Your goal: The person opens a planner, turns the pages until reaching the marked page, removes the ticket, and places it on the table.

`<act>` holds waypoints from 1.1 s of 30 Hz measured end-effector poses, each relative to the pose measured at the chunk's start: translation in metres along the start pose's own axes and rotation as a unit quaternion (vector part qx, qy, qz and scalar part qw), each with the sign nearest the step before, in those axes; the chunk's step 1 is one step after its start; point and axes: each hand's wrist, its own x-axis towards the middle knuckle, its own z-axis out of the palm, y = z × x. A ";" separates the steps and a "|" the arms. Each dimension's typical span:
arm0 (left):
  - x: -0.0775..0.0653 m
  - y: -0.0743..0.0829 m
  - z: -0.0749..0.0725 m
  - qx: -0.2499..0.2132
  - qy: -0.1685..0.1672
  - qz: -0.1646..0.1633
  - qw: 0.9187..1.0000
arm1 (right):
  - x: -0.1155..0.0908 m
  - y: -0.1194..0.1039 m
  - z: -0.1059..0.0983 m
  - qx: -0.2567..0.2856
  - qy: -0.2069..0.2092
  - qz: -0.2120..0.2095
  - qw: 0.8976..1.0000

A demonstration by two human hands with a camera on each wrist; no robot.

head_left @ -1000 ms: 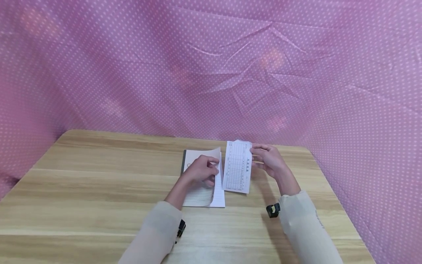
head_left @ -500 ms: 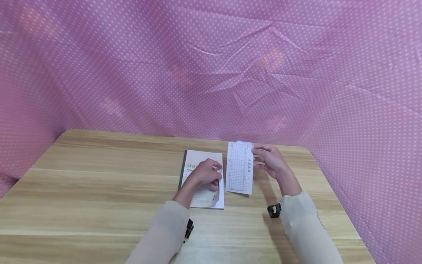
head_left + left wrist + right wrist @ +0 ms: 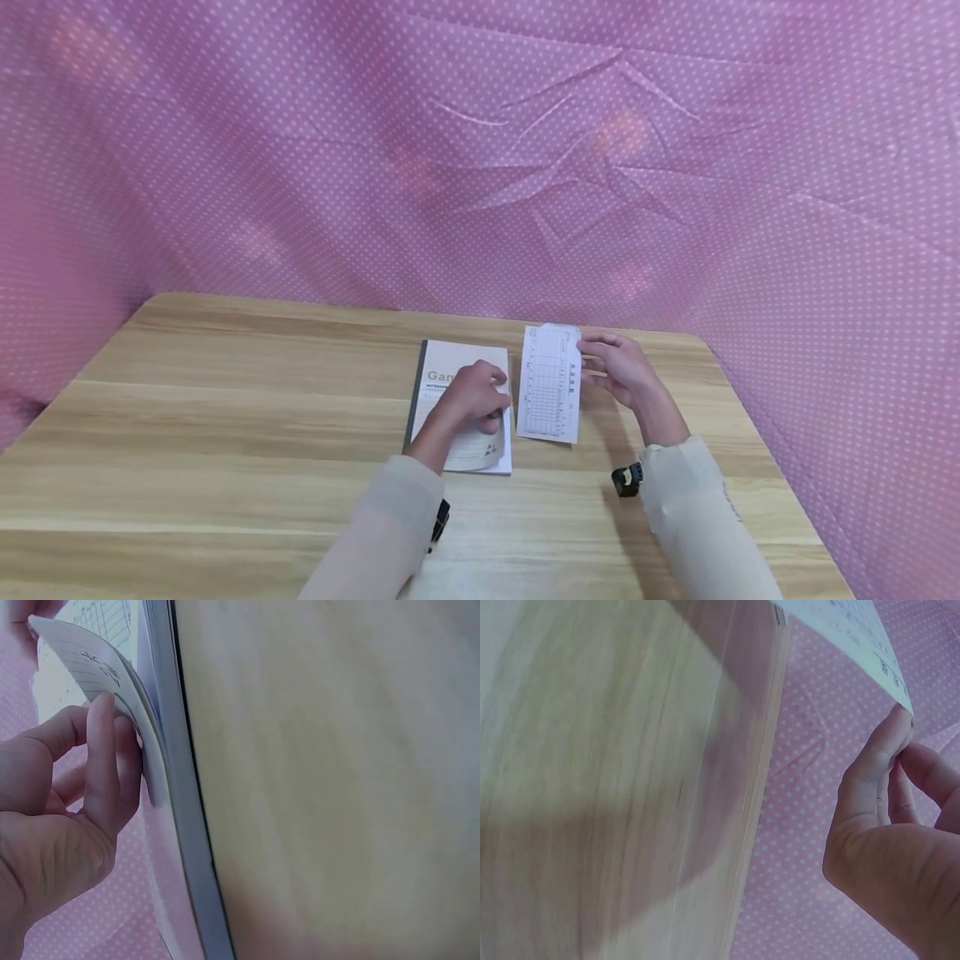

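Note:
Lying on the table is a notebook [image 3: 441,362] with a pale cover and a dark spine on its left. My left hand [image 3: 478,398] pinches the cover at its right edge, and the lower right corner bows up off the pages. In the left wrist view the notebook cover [image 3: 90,658] curves beside my fingers. To the right, my right hand [image 3: 618,367] holds a white printed form [image 3: 547,387] by its upper right edge. The form stands tilted just beside the notebook, apart from it. In the right wrist view, thumb and finger pinch the form [image 3: 851,630] at its edge.
The wood-grain table [image 3: 225,433] has rounded far corners. A pink dotted cloth [image 3: 480,167] hangs behind it and along both sides. Black wrist cameras sit at both sleeves, the right camera [image 3: 627,480] being the plainer one.
The notebook's cover, raised at first, has come down nearly flat over the pages as my left hand shifted right. My right hand and the form have shifted slightly right.

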 end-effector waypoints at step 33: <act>0.001 0.005 0.012 0.000 0.079 -0.018 0.997 | 0.007 0.020 -0.036 -0.088 -0.001 0.040 0.995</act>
